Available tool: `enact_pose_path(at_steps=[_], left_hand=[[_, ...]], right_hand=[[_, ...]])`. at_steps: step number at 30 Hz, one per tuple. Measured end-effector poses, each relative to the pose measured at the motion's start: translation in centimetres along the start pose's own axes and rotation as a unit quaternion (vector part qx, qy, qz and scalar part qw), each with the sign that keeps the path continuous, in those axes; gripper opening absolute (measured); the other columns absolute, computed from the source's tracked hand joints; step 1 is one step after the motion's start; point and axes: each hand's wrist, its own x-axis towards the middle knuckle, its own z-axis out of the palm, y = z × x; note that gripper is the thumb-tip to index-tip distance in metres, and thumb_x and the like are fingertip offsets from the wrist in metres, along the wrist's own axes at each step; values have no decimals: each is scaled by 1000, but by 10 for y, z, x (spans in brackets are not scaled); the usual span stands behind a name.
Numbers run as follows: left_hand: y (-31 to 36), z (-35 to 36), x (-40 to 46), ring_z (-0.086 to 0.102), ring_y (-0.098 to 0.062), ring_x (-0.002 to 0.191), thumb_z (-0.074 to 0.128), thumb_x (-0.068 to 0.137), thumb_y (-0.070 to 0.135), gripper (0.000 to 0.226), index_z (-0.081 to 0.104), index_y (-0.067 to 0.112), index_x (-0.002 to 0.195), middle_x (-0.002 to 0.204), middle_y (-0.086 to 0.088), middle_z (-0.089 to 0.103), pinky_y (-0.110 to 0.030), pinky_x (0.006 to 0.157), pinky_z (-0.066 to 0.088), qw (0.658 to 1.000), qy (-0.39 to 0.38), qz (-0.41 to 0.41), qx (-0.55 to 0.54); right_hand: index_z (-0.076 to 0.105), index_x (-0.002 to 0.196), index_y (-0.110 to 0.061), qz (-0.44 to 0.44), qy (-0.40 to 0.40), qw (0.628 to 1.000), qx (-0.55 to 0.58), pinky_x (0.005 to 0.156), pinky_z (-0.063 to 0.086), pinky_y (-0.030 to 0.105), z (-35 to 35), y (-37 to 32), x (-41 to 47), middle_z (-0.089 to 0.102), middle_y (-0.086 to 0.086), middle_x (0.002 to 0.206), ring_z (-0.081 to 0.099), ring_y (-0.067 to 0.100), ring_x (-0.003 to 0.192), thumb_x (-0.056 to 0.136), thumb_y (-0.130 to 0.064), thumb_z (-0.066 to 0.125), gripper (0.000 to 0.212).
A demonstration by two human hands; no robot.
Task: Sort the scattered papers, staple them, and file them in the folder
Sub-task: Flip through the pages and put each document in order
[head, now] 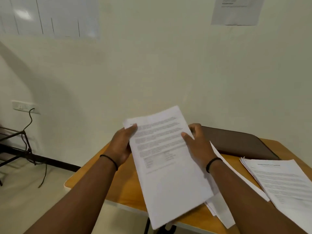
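A stack of printed white papers point(167, 164) is lifted above the wooden table point(128, 188), tilted toward me. My left hand point(122, 146) grips its left edge, thumb on the top sheet. My right hand point(198, 144) holds its right edge, thumb on top and fingers curled behind. Loose sheets point(221, 210) lie on the table under the lifted stack. A second pile of printed papers point(283, 183) lies at the right of the table. A dark brown folder point(239, 142) lies shut at the table's far edge against the wall. No stapler is in view.
The table stands against a cream wall point(152, 73). To the left, on the floor, is a dark metal frame point(18, 146) with a cable running up to a wall socket point(25, 106). A paper notice point(236, 10) hangs on the wall at upper right.
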Motion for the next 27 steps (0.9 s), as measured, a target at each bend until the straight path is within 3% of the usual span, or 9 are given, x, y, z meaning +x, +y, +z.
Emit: enact_pose_path(at_steps=[2, 5, 7, 9, 11, 16, 20, 24, 27], left_hand=[[-30, -1, -3, 67, -35, 113, 53, 102, 25, 35, 60, 5, 129, 127, -18, 67, -51, 96, 51, 997, 14, -59, -54], [-59, 3, -9, 70, -35, 106, 49, 104, 24, 34, 59, 2, 127, 119, -20, 70, -50, 88, 54, 984, 39, -105, -136], [-72, 3, -9, 72, -31, 101, 46, 105, 25, 37, 57, 2, 131, 116, -19, 71, -45, 81, 56, 981, 50, -95, -160], [-77, 5, -7, 70, -32, 107, 43, 105, 31, 44, 53, 2, 137, 122, -20, 69, -44, 83, 57, 976, 43, -100, -186], [-82, 2, -2, 65, -35, 115, 40, 104, 44, 55, 52, 4, 139, 127, -20, 66, -47, 92, 53, 972, 31, -115, -203], [-85, -4, 6, 64, -38, 117, 23, 90, 78, 85, 62, 14, 130, 127, -20, 66, -52, 102, 46, 966, 3, -133, -223], [-90, -14, 11, 57, -40, 125, 19, 84, 86, 94, 58, 19, 137, 133, -18, 63, -56, 110, 38, 955, -17, -144, -260], [-92, -15, 12, 54, -41, 129, 20, 83, 87, 96, 56, 18, 139, 138, -18, 59, -56, 113, 34, 945, -52, -147, -286], [-92, -13, 11, 54, -41, 129, 26, 85, 84, 93, 57, 15, 139, 139, -19, 58, -55, 111, 37, 943, -70, -141, -293]], right_hand=[[49, 120, -29, 41, -15, 993, -109, 74, 49, 32, 1, 19, -6, 66, -6, 106, 64, 18, 99, 95, -36, 61, 29], [47, 142, -24, 14, -20, 941, -337, 101, 43, 39, 14, 35, -15, 57, 3, 137, 52, 26, 124, 92, -37, 65, 55], [50, 142, -19, -3, -30, 948, -317, 106, 36, 34, 34, 28, -28, 53, 3, 144, 48, 24, 130, 96, -41, 59, 52], [58, 134, -22, -30, -73, 955, -286, 99, 41, 30, 57, 10, -44, 61, -1, 135, 54, 19, 124, 96, -51, 54, 48], [61, 128, -25, -71, -110, 938, -320, 89, 45, 29, 84, -2, -58, 64, -5, 128, 59, 17, 116, 91, -62, 53, 53], [62, 109, -28, -106, -84, 931, -338, 69, 46, 24, 104, 0, -64, 68, -8, 107, 64, 12, 94, 83, -70, 57, 50], [66, 106, -24, -148, -66, 926, -342, 64, 48, 22, 113, 6, -68, 71, -6, 103, 67, 16, 85, 88, -56, 57, 38], [67, 78, -19, -151, -18, 926, -346, 50, 44, 21, 121, 13, -74, 68, -1, 70, 54, 11, 53, 87, -34, 65, 17], [65, 76, -21, -119, 1, 946, -301, 51, 36, 16, 119, 16, -73, 65, -6, 70, 53, 10, 55, 87, -32, 69, 16]])
